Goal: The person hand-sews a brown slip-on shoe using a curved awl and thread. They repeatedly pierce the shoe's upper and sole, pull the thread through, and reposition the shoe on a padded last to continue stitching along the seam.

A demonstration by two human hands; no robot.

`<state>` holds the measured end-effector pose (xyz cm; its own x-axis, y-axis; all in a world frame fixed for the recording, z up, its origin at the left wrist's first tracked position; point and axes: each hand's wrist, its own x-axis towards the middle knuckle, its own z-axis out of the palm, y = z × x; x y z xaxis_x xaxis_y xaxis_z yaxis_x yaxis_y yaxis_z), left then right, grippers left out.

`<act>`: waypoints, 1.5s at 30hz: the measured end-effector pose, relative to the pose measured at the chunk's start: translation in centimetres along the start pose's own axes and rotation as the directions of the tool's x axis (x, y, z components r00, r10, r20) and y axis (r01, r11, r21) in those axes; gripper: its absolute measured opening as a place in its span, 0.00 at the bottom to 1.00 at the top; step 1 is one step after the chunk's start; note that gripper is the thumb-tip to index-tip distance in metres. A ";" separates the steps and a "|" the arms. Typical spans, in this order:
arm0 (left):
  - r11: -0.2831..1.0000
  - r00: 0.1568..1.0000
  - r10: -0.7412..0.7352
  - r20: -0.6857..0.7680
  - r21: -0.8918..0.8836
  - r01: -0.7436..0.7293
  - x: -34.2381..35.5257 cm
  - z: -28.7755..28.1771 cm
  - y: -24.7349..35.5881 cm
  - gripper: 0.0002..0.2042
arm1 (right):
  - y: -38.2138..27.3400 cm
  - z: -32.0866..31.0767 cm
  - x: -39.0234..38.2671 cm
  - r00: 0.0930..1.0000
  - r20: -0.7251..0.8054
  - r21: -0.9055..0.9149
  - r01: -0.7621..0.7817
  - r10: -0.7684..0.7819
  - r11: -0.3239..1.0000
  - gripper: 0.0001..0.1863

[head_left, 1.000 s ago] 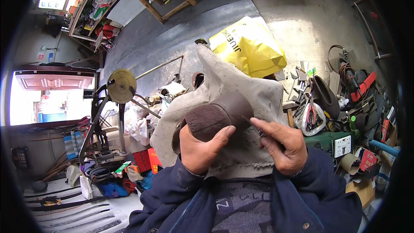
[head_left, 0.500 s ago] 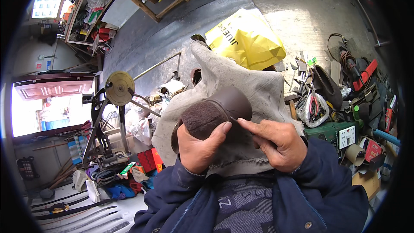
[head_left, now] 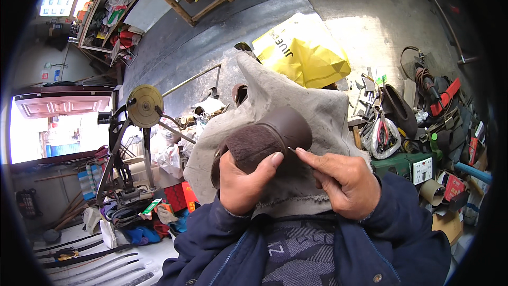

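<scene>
A brown shoe (head_left: 288, 127) with smooth leather at one end and a dark fuzzy part (head_left: 248, 145) lies over a grey cloth (head_left: 317, 103) across my lap. My left hand (head_left: 244, 184) is wrapped round its near left side, thumb pressed on top. Close to the shoe's right edge, my right hand (head_left: 346, 182) pinches a thin pointed metal tool (head_left: 291, 149) between thumb and forefinger. Only the tip sticks out, at the seam by the left thumb; whether it is a needle or a blade is unclear.
A cast-metal machine with a round wheel (head_left: 145, 106) stands at left. Beyond the cloth is a yellow bag (head_left: 304, 50). Hand tools, pliers in a white bag (head_left: 385, 137), a green case (head_left: 394, 165) and a socket block (head_left: 422, 170) crowd the right. A wooden stool (head_left: 211, 5) is farther off.
My right hand has shifted slightly right and down, and a little more of the tool's tip shows clear of the shoe. My left hand keeps its hold.
</scene>
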<state>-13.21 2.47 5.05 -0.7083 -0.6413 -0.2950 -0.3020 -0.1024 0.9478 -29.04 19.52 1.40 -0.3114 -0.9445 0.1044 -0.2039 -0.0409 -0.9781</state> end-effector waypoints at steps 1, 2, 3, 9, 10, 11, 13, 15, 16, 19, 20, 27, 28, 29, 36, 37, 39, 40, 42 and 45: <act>0.995 0.999 -0.044 -0.004 -0.093 0.043 -0.2 -0.3 0.3 0.14 | -0.2 -0.1 0.0 1.000 0.007 -0.018 -0.012 0.012 1.000 0.31; 0.979 0.995 -0.099 -0.001 -0.177 0.097 -0.3 -0.5 0.7 0.15 | -0.5 -0.4 0.1 1.000 0.024 -0.050 -0.019 0.020 0.999 0.31; 0.958 0.989 -0.145 0.000 -0.250 0.141 -0.5 -0.6 0.9 0.16 | -0.7 -0.7 0.3 0.999 0.042 -0.082 -0.025 0.028 0.996 0.32; 0.964 0.988 -0.152 0.001 -0.222 0.149 -0.6 -0.7 1.3 0.16 | -1.1 -3.8 3.8 0.955 0.274 -0.026 -0.108 0.111 0.994 0.27; 0.971 0.990 -0.143 0.003 -0.195 0.141 -0.6 -0.7 1.2 0.15 | -1.1 -4.4 4.5 0.916 0.345 -0.015 -0.213 0.205 0.977 0.26; 0.976 0.990 -0.139 0.006 -0.171 0.138 -0.5 -0.7 1.1 0.15 | -1.1 -4.9 4.9 0.906 0.363 0.025 -0.243 0.218 0.970 0.22; 0.981 0.991 -0.135 0.025 -0.135 0.137 -0.4 -0.9 1.0 0.14 | -0.8 -5.1 5.8 0.892 0.397 0.087 -0.272 0.217 0.958 0.22; 0.985 0.989 -0.130 0.064 -0.107 0.137 -0.1 -1.4 1.1 0.14 | -0.3 -5.0 6.2 0.886 0.419 0.101 -0.264 0.200 0.959 0.22; 0.984 0.988 -0.141 0.067 -0.104 0.148 0.0 -1.6 1.2 0.14 | 0.0 -4.8 6.3 0.896 0.405 0.124 -0.251 0.181 0.960 0.21; 0.977 0.980 -0.178 0.091 -0.102 0.187 0.5 -2.3 1.7 0.15 | 1.5 -4.1 6.5 0.939 0.342 0.174 -0.111 0.046 0.978 0.20; 0.970 0.973 -0.203 0.107 -0.110 0.215 0.6 -2.6 1.9 0.15 | 2.1 -3.9 6.5 0.947 0.321 0.185 -0.049 -0.013 0.982 0.20; 0.948 0.957 -0.255 0.135 -0.158 0.275 0.4 -2.3 2.7 0.16 | 3.6 -4.3 6.6 0.933 0.346 0.183 0.034 -0.097 0.982 0.20; 0.951 0.957 -0.260 0.130 -0.137 0.277 0.4 -2.2 2.8 0.16 | 3.4 -4.5 6.7 0.929 0.356 0.187 0.036 -0.102 0.982 0.19; 0.953 0.956 -0.265 0.125 -0.116 0.279 0.4 -2.1 2.9 0.16 | 3.2 -4.6 6.9 0.925 0.366 0.191 0.038 -0.107 0.981 0.18; 0.949 0.952 -0.298 0.067 -0.088 0.303 0.5 -1.5 3.2 0.16 | 2.2 -4.9 8.1 0.902 0.423 0.207 -0.005 -0.085 0.978 0.15; 0.940 0.941 -0.336 0.030 -0.058 0.337 0.6 -1.4 3.2 0.17 | 2.1 -4.9 8.1 0.903 0.423 0.220 -0.022 -0.075 0.975 0.14; 0.948 0.955 -0.285 0.078 -0.123 0.293 0.7 -1.3 3.4 0.17 | 1.9 -4.9 8.1 0.904 0.423 0.206 -0.035 -0.057 0.978 0.13; 0.940 0.950 -0.308 0.050 -0.135 0.312 0.7 -1.1 3.4 0.17 | 1.8 -4.8 8.1 0.909 0.412 0.207 -0.027 -0.062 0.978 0.13; 0.943 0.957 -0.287 0.047 -0.164 0.291 0.8 -0.9 3.4 0.17 | 1.7 -4.6 8.1 0.925 0.368 0.209 0.018 -0.095 0.978 0.14; 0.952 0.961 -0.271 0.046 -0.133 0.275 0.9 -1.0 3.1 0.17 | 1.7 -4.8 8.3 0.917 0.394 0.184 -0.004 -0.070 0.983 0.13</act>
<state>-14.15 0.81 7.85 -0.6285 -0.5534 -0.5465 -0.3975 -0.3754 0.8373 -36.47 13.15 1.50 0.0943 -0.9912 0.0934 -0.0290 -0.0966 -0.9949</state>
